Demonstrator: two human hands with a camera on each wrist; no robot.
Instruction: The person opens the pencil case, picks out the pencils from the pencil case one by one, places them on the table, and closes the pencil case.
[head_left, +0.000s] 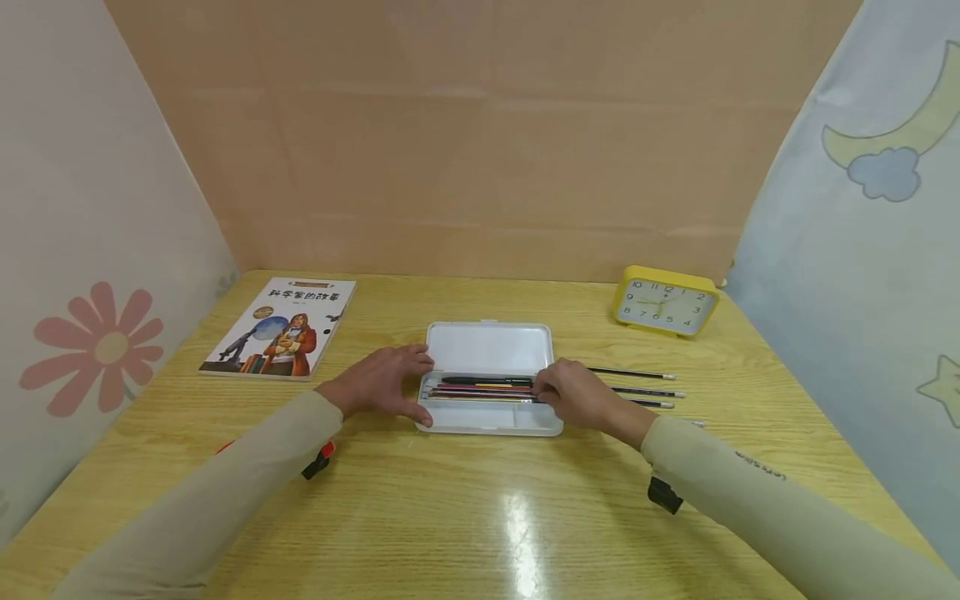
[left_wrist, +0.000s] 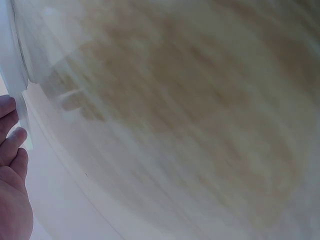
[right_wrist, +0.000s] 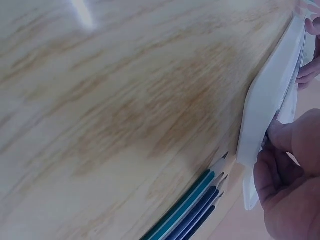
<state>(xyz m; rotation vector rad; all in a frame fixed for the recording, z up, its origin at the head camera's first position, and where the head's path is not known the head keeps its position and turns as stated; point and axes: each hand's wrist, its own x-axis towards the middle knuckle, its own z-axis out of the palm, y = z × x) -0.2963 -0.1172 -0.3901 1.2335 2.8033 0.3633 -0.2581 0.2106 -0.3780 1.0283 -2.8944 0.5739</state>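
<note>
At the frame's centre I see the open white case (head_left: pixel 488 346) with pencils (head_left: pixel 480 387); the left hand (head_left: pixel 384 382) touches it, fingers loose; the right hand (head_left: pixel 576 393) bends its fingers there, grasping or not, I cannot tell.

Got streaky yellow-brown wood grain all over the worktop (head_left: pixel 435 517). Near its far right corner, got a bright yellow clock (head_left: pixel 666 302), white dial, black numbers. Far left corner, got a mostly white book (head_left: pixel 279 327) with orange-red and blue artwork. Midway between side edges, got a white case (head_left: pixel 487 347) with a black pen (head_left: pixel 480 381), red and yellow pencils (head_left: pixel 480 387). Toward the right edge, dark loose pencils (head_left: pixel 647 392), whitish ends.
</note>
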